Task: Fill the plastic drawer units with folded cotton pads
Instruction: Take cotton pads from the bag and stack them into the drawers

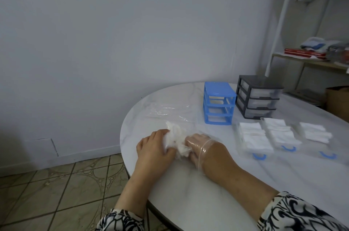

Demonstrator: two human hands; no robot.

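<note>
left hand [154, 146] grips crumpled clear plastic bag [174, 137] | right hand [200, 145] inside it, grip unclear | left of blue plastic drawer frame [219, 102]

No legible text; red box [305, 53] on shelf maybe printed, too blurred.

The left hand [154, 145] grips a crumpled clear bag [176, 139], and the right hand [200, 146] is inside it. Beyond the fingers [189, 139], blue drawer frame [219, 102] and grey drawer unit [257, 96] stand on the table [207, 193].
</note>
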